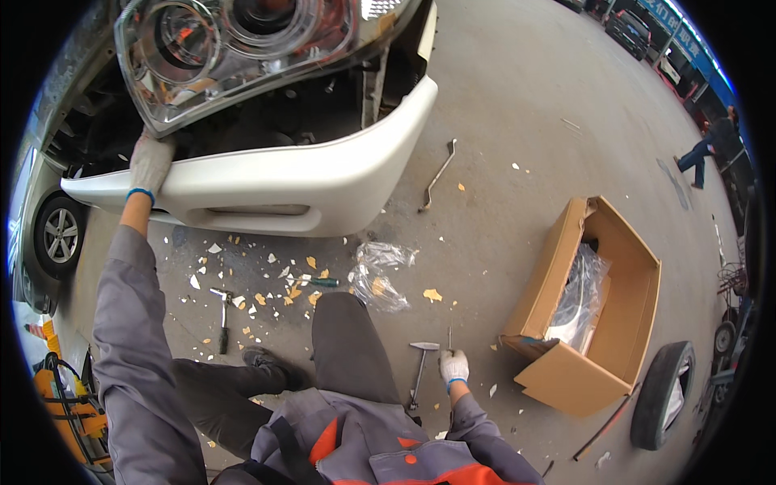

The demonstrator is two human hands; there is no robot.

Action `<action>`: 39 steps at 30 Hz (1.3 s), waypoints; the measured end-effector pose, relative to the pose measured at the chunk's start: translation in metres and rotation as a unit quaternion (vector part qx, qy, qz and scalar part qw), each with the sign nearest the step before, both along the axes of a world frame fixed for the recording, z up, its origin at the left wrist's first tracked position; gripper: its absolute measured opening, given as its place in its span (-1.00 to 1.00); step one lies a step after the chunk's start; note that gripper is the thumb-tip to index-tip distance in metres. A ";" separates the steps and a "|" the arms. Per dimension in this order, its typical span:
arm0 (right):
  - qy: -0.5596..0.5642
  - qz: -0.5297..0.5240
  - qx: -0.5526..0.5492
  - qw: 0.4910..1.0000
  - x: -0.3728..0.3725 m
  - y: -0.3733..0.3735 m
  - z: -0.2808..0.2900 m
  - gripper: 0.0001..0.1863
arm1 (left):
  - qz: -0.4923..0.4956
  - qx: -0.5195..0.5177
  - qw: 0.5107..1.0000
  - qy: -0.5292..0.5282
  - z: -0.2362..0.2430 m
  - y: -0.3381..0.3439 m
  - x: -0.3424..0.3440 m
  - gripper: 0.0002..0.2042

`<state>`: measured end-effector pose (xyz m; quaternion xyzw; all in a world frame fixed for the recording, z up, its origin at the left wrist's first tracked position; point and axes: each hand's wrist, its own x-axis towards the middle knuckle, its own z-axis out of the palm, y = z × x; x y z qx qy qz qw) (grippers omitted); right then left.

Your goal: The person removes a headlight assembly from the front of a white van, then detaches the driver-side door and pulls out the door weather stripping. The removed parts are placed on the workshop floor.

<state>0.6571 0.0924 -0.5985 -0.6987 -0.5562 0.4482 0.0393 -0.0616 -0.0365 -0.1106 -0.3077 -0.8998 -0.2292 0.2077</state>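
Observation:
My left hand (150, 166), in a pale glove, grips the lower corner of a headlight (238, 40) above the white bumper (299, 182); some fingertips are hidden. My right hand (453, 367), also gloved, is low on the right, closed around a thin tool (449, 335) pointing forward. Beside it a hammer (419, 376) lies on the floor. To the left are a second hammer-like tool (224, 323) and a green-handled tool (323, 282) among paint flakes and crumpled clear plastic (380, 283).
An open cardboard box (614, 356) holds plastic-wrapped material. A wrench (438, 176), a loose tire (651, 404) and a rod (598, 432) lie around. A car wheel (58, 234) and yellow equipment (61, 404) are left. A person (703, 153) walks far right; a dark car (626, 32) is behind.

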 end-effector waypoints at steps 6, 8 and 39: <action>-0.050 0.130 -0.067 0.988 0.029 -0.035 -0.020 -0.64 | -0.006 -0.015 1.000 -0.006 0.005 0.008 0.005 -0.59; 0.004 0.094 0.015 0.995 0.008 -0.020 -0.008 -0.61 | -0.021 0.020 1.000 -0.011 0.008 0.005 0.004 -0.59; -0.067 0.532 0.155 0.830 -0.310 0.037 0.008 -0.42 | 0.090 -0.017 0.996 -0.001 0.019 0.023 0.060 -0.56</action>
